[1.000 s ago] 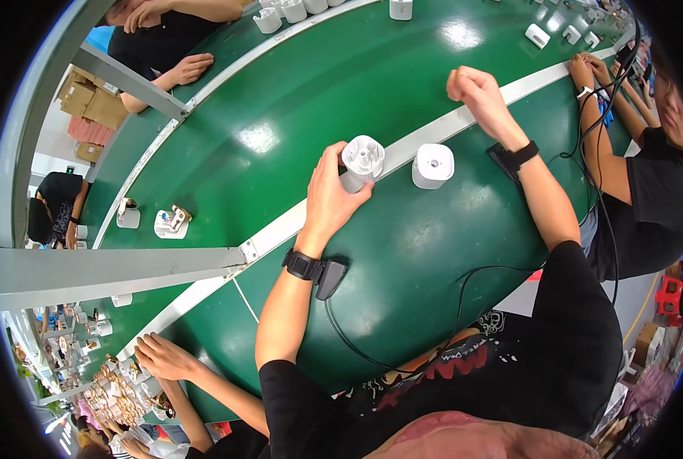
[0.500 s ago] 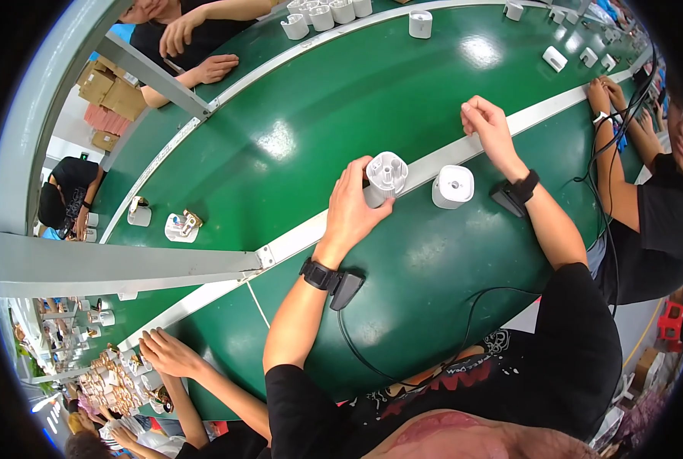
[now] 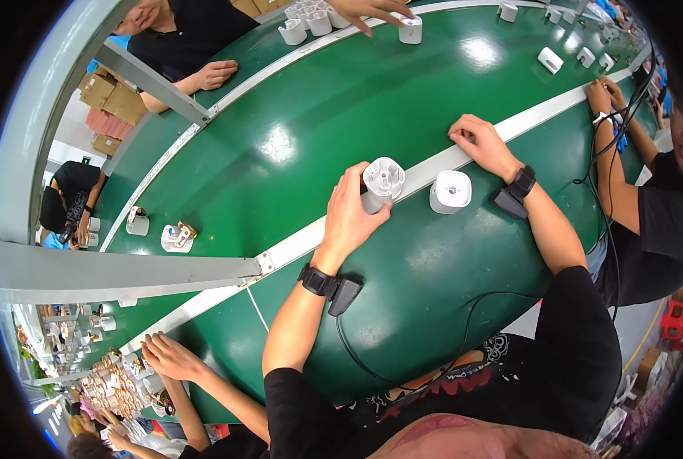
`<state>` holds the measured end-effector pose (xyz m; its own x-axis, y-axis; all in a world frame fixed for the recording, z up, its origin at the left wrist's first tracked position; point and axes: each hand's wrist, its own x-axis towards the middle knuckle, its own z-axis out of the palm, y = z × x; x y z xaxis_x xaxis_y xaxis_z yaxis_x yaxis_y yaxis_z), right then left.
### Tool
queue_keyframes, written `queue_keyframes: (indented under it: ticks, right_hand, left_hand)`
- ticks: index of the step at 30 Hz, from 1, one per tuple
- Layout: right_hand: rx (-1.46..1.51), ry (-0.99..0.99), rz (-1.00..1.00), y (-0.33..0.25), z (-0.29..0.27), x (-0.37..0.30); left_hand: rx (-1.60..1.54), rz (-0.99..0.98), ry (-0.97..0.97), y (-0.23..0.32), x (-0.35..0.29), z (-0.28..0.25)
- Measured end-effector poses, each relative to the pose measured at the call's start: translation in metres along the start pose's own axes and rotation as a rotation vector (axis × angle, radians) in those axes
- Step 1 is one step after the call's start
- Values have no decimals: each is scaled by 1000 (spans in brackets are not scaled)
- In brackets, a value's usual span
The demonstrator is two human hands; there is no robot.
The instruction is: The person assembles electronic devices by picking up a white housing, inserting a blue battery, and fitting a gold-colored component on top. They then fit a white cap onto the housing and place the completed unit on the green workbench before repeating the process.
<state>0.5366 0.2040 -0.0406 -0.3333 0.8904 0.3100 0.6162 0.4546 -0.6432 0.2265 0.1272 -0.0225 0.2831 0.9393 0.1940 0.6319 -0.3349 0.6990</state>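
Note:
My left hand (image 3: 350, 208) is wrapped round a white plastic housing (image 3: 384, 179), its open top with inner posts and ribs facing up. It is held at the pale rail (image 3: 303, 237) between the green belt and my green worktop. A second white housing (image 3: 451, 193) stands beside it to the right, closed end up with a small round hole in the middle. Over the rail beyond that one, my right hand (image 3: 488, 147) is closed, fingers curled and thumb near the index finger. Whatever may be between those fingertips is hidden. Both wrists wear black straps with black modules.
A co-worker's hand (image 3: 368, 11) reaches to a white housing (image 3: 410, 30) across the belt (image 3: 280, 191). Parts with metal fittings (image 3: 178, 237) lie at left. A grey metal beam (image 3: 127, 264) crosses the left side. A black cable (image 3: 471, 314) runs over my worktop. Co-workers sit on both sides.
My right hand has come lower and slightly left, its fingers still curled. My left hand keeps its hold on the housing. The far co-worker's hand has reached right to a housing. Belt parts shifted slightly left.

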Motion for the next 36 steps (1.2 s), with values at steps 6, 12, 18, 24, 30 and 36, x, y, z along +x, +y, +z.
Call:
queue_keyframes:
  ticks: [6,12,18,24,30,36]
  right_hand:
    - [-97,-11,-39,-17,10,-10]
    - [-142,-28,-27,-23,8,-12]
    - [-135,-57,-78,-21,3,-2]
    - [-56,-59,-70,-20,5,-8]
    - [2,-50,-102,-19,10,-10]
    - [87,168,220,10,-8,-4]
  left_hand:
    - [-41,20,-1,2,2,-1]
    - [-32,14,-51,10,4,-4]
    - [-70,6,-51,6,6,-4]
    - [-87,3,-53,9,3,-1]
    - [-86,-12,-44,9,0,-1]
    - [-59,-3,-48,12,8,-4]
